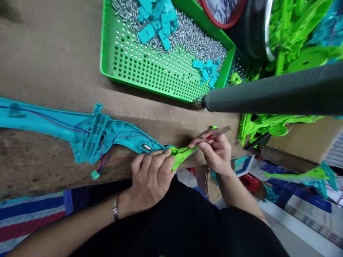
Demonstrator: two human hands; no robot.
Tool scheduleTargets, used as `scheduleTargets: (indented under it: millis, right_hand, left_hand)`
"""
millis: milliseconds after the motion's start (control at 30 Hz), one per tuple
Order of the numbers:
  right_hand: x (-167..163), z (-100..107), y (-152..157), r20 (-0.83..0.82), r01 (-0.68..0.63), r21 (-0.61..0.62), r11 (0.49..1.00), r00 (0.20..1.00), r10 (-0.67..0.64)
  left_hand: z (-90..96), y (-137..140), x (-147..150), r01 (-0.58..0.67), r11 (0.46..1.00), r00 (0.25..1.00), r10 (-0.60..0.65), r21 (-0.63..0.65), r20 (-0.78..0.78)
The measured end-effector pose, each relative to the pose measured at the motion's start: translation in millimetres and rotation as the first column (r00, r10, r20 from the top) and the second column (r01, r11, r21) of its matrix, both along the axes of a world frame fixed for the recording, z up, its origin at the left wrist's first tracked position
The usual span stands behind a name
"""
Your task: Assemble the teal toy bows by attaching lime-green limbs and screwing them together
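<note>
Left hand [152,178]: curled over the joint of the blue shell [60,131] and the lime-green piece [184,156].
Right hand [218,153]: fingers pinched round a clear-handled tool [219,132].
Lime-green piece: held between both hands, just right of frame centre.
Blue shell: stretched along the worktop [53,78] to the frame's left edge.

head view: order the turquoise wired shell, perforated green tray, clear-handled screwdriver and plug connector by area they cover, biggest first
1. Perforated green tray, cut off by the frame
2. Turquoise wired shell, also cut off
3. Clear-handled screwdriver
4. Plug connector
</note>
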State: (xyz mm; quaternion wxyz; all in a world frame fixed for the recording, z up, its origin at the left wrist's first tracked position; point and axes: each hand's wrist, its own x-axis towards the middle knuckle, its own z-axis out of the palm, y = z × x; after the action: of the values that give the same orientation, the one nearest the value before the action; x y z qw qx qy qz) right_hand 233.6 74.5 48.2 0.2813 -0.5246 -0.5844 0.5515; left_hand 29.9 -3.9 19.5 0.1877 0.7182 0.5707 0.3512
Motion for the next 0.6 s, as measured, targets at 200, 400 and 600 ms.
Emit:
scheduleTargets:
  millis: [200, 400, 600]
  right_hand:
    - [1.6, 1.8, -4.2, 0.044, -0.004, 0.040, 0.999, 0.999, 0.003]
    - [-1.2, 4.7, -5.3, 0.101, -0.044, 0.062, 0.997, 0.994, 0.038]
    - [-6.2, 6.3, -4.0, 0.129, -0.122, 0.107, 0.987, 0.986, 0.108]
  left_hand:
    - [-5.1, -4.9, 2.6, -0.030, 0.999, 0.999, 0.030, 0.015, 0.038]
    - [-8.6, -6.1, 0.9, -0.016, 0.997, 0.998, 0.012, 0.070, 0.057]
    - [-10.8, -5.9, 1.9, -0.030, 0.994, 0.997, 0.023, 0.105, 0.070]
